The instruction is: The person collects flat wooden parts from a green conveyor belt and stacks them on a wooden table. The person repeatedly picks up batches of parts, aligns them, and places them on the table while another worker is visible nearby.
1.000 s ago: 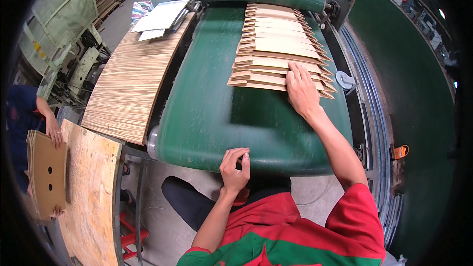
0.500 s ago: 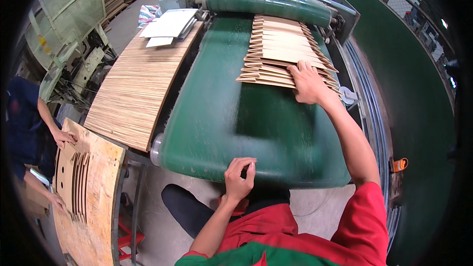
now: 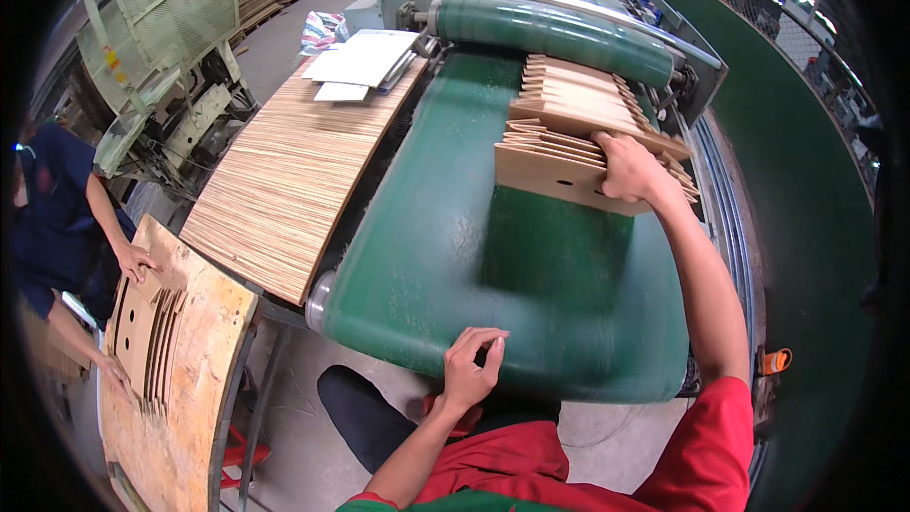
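My right hand (image 3: 633,168) is closed on the right end of a bunch of folded brown cardboard pieces (image 3: 550,169), tilted up so that the front one shows its flat face with dark oval holes. Its fingers go behind the bunch and are partly hidden. More folded cardboard pieces (image 3: 578,100) lie overlapped in a row behind it, reaching back under the green roller. They rest on the green conveyor belt (image 3: 408,256). Over the belt's near edge, my left hand (image 3: 472,368) is loosely curled, with a gap between thumb and fingers and nothing in it.
To the left stands a large striped stack of cardboard (image 3: 275,190) topped by white sheets (image 3: 365,62). A co-worker's hands (image 3: 136,261) touch cardboard on a wooden board (image 3: 194,351). The roller (image 3: 559,33) spans the belt's far end. An orange object (image 3: 777,360) sits at right.
My right hand has tipped the front bunch of folded cardboard upward, exposing its holed face and parting it from the row behind. My left hand keeps its curled pose; the view has shifted slightly.
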Action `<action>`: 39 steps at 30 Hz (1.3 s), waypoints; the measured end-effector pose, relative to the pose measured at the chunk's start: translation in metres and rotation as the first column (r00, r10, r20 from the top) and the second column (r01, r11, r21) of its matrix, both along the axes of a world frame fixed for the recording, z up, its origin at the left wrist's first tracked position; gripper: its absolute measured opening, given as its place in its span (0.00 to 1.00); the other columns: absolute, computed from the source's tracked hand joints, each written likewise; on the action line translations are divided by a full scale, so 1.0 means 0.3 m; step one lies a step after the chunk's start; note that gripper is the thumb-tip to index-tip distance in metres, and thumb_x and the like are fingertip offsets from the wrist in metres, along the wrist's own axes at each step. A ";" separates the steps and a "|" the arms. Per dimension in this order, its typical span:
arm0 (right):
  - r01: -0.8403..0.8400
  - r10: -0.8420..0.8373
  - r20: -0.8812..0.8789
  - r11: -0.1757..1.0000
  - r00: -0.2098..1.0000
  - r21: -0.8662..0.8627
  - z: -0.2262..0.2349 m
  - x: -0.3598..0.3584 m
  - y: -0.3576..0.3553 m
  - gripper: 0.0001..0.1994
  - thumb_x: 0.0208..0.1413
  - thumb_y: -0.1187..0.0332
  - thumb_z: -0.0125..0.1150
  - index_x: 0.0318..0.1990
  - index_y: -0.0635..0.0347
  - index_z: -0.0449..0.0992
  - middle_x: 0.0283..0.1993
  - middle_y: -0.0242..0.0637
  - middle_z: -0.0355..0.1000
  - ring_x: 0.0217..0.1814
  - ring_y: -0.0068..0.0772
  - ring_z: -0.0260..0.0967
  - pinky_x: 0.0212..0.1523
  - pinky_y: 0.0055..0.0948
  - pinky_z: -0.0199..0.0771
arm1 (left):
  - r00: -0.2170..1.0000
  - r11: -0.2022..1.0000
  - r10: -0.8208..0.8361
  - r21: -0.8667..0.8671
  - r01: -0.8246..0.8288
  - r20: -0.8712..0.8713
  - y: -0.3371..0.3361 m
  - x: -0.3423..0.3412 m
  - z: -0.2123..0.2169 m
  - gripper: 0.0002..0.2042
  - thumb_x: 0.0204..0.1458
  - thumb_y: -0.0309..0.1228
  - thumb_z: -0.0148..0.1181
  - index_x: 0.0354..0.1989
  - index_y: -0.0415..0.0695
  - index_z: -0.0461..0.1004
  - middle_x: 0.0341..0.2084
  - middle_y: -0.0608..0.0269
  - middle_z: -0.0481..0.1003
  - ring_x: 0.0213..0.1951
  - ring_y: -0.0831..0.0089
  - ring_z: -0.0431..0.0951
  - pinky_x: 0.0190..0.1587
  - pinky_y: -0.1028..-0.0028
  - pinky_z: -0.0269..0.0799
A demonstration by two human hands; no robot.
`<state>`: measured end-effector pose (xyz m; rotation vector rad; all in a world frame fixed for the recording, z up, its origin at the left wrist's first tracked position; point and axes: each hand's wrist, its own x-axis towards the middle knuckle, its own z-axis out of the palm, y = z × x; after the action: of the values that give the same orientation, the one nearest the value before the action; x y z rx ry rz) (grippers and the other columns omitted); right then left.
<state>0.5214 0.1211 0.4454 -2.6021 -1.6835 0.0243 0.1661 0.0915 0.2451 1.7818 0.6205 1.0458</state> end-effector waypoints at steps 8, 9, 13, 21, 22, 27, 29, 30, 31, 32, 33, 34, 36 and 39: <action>-0.223 0.227 0.049 0.972 0.973 -0.067 0.127 -0.073 -0.016 0.18 0.38 0.74 0.67 0.41 0.70 0.81 0.36 0.64 0.79 0.44 0.64 0.79 0.48 0.51 0.79 | 0.998 1.000 -0.016 0.017 0.015 0.059 0.027 0.005 0.080 0.08 0.61 0.27 0.64 0.46 0.39 0.82 0.42 0.55 0.84 0.42 0.64 0.83 0.47 0.68 0.78; -0.236 0.247 0.094 0.964 0.964 -0.119 0.150 -0.126 -0.037 0.17 0.38 0.74 0.68 0.40 0.71 0.80 0.34 0.63 0.78 0.42 0.64 0.79 0.46 0.51 0.79 | 0.995 0.999 -0.014 0.039 0.010 0.098 0.053 -0.002 0.105 0.10 0.61 0.28 0.66 0.48 0.39 0.82 0.45 0.53 0.84 0.45 0.63 0.83 0.49 0.67 0.78; -0.469 0.451 -0.221 0.882 0.865 -0.036 0.247 -0.359 -0.224 0.19 0.41 0.70 0.77 0.42 0.69 0.80 0.35 0.56 0.80 0.45 0.60 0.80 0.49 0.48 0.80 | 0.989 0.972 0.103 0.199 -0.123 0.108 0.190 -0.067 0.207 0.50 0.47 0.38 0.83 0.74 0.36 0.56 0.69 0.44 0.67 0.67 0.51 0.70 0.68 0.58 0.68; -0.428 0.420 -0.085 0.893 0.903 -0.139 0.233 -0.540 -0.237 0.27 0.38 0.63 0.81 0.43 0.68 0.76 0.37 0.60 0.78 0.46 0.65 0.77 0.51 0.53 0.78 | 0.967 0.963 -0.244 -0.100 0.250 0.067 0.254 -0.079 0.332 0.51 0.38 0.38 0.88 0.71 0.39 0.62 0.60 0.48 0.76 0.61 0.60 0.77 0.64 0.62 0.72; -0.403 0.389 -0.105 0.888 0.915 -0.222 0.256 -0.573 -0.255 0.27 0.38 0.61 0.81 0.42 0.70 0.76 0.36 0.61 0.78 0.46 0.67 0.77 0.51 0.55 0.77 | 0.968 0.943 -0.240 -0.219 0.250 0.069 0.235 -0.121 0.359 0.48 0.38 0.38 0.88 0.68 0.39 0.66 0.56 0.48 0.78 0.58 0.61 0.79 0.62 0.63 0.74; -0.708 0.705 -0.192 0.704 0.683 0.066 0.394 -0.934 -0.289 0.25 0.40 0.66 0.79 0.45 0.67 0.75 0.34 0.62 0.77 0.43 0.68 0.78 0.47 0.50 0.78 | 0.993 0.982 0.068 0.182 -0.050 -0.096 0.090 -0.656 0.570 0.37 0.38 0.38 0.86 0.57 0.38 0.74 0.47 0.47 0.80 0.51 0.59 0.82 0.57 0.63 0.76; -0.722 0.733 -0.255 0.674 0.630 0.154 0.438 -1.086 -0.206 0.24 0.39 0.67 0.77 0.44 0.66 0.74 0.33 0.59 0.77 0.41 0.67 0.78 0.45 0.45 0.79 | 0.956 0.943 0.252 0.259 -0.207 -0.153 0.064 -0.900 0.687 0.44 0.36 0.36 0.88 0.65 0.37 0.72 0.52 0.56 0.80 0.59 0.66 0.77 0.64 0.65 0.71; -0.748 0.780 -0.237 0.624 0.580 0.224 0.445 -1.154 -0.124 0.29 0.41 0.65 0.79 0.51 0.68 0.75 0.41 0.54 0.79 0.45 0.55 0.80 0.49 0.41 0.79 | 0.857 0.811 0.501 0.413 -0.414 -0.124 0.041 -0.989 0.742 0.47 0.36 0.36 0.88 0.68 0.37 0.69 0.55 0.53 0.78 0.62 0.64 0.75 0.67 0.64 0.69; -0.780 0.869 -0.285 0.490 0.403 0.389 0.448 -1.219 -0.039 0.35 0.42 0.62 0.80 0.58 0.69 0.75 0.48 0.50 0.82 0.49 0.44 0.83 0.53 0.37 0.79 | 0.750 0.617 0.662 0.552 -0.561 0.022 0.039 -1.073 0.796 0.48 0.36 0.37 0.88 0.68 0.37 0.68 0.57 0.51 0.76 0.62 0.60 0.75 0.66 0.63 0.69; -0.693 0.882 -0.361 0.463 0.302 0.552 0.430 -1.290 0.040 0.33 0.46 0.61 0.79 0.58 0.69 0.76 0.49 0.45 0.82 0.49 0.38 0.81 0.54 0.36 0.79 | 0.585 0.366 0.789 0.624 -0.691 0.185 0.033 -1.148 0.853 0.49 0.37 0.39 0.88 0.69 0.36 0.66 0.59 0.49 0.74 0.63 0.57 0.75 0.66 0.61 0.69; -0.644 0.917 -0.353 0.383 0.184 0.662 0.412 -1.367 0.123 0.31 0.50 0.60 0.78 0.58 0.69 0.76 0.50 0.41 0.81 0.48 0.33 0.80 0.54 0.35 0.80 | 0.425 0.129 0.833 0.622 -0.772 0.355 0.031 -1.212 0.901 0.48 0.38 0.41 0.87 0.67 0.34 0.66 0.59 0.47 0.73 0.60 0.54 0.76 0.63 0.59 0.71; -0.507 0.907 -0.418 0.387 0.055 0.770 0.377 -1.449 0.200 0.28 0.53 0.60 0.77 0.57 0.69 0.78 0.49 0.42 0.84 0.44 0.33 0.82 0.51 0.34 0.81 | 0.312 0.095 0.904 0.575 -0.813 0.292 -0.013 -1.231 0.926 0.49 0.39 0.42 0.86 0.69 0.35 0.65 0.61 0.46 0.72 0.62 0.53 0.74 0.65 0.58 0.69; -0.260 0.742 -0.635 0.583 -0.215 0.770 0.279 -1.685 0.346 0.23 0.59 0.65 0.75 0.57 0.71 0.79 0.49 0.44 0.83 0.42 0.30 0.82 0.45 0.32 0.84 | 0.215 0.052 0.962 0.653 -0.755 0.171 -0.035 -1.285 0.959 0.50 0.40 0.43 0.86 0.71 0.36 0.64 0.64 0.45 0.71 0.66 0.50 0.72 0.69 0.54 0.67; 0.209 0.582 -0.507 0.762 -0.636 0.613 0.133 -2.115 0.489 0.19 0.59 0.65 0.75 0.52 0.70 0.82 0.47 0.41 0.83 0.45 0.31 0.81 0.49 0.34 0.82 | 0.169 0.130 0.984 0.872 -0.471 -0.056 0.016 -1.350 0.960 0.53 0.39 0.45 0.85 0.73 0.37 0.62 0.69 0.43 0.68 0.69 0.45 0.69 0.71 0.50 0.63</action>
<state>-0.1130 0.2678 0.4853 -0.3398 -0.8944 1.3798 -0.2389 0.0965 0.5330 2.5824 2.1918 1.4857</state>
